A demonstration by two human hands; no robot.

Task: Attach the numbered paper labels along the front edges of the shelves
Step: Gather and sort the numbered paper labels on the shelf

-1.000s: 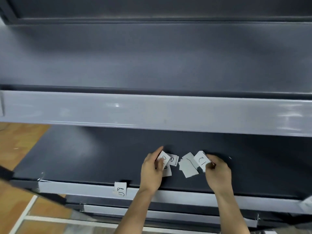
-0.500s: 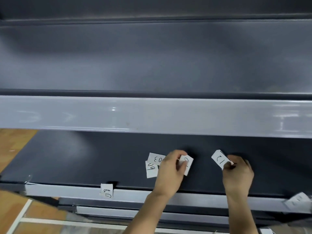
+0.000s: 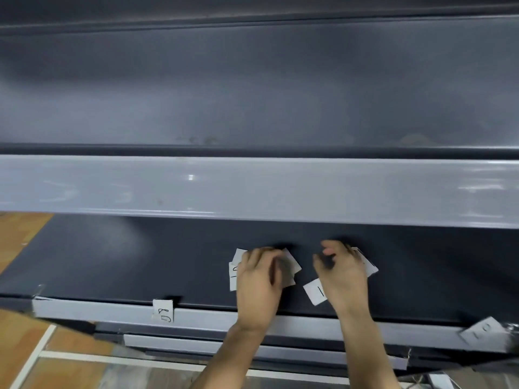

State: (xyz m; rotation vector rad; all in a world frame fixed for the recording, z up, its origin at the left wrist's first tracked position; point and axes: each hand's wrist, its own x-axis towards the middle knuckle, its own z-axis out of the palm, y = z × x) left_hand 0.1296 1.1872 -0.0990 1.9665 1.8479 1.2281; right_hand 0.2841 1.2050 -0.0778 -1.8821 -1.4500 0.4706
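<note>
We cannot read most of the loose paper labels point(image 3: 235, 272) on the dark shelf point(image 3: 118, 256), because the left hand point(image 3: 259, 282) lies over that pile and only corners and one stroke of ink show past it. The right hand point(image 3: 344, 273) is smeared by motion, so we cannot tell whether its fingers pinch the slip point(image 3: 368, 262) peeking out behind it. The label beside its wrist point(image 3: 316, 291) shows a single stroke, the rest covered. At the right end of the front edge point(image 3: 98, 309), a tilted label point(image 3: 481, 334) is too blurred to read. Both forearms run off the bottom edge.
</note>
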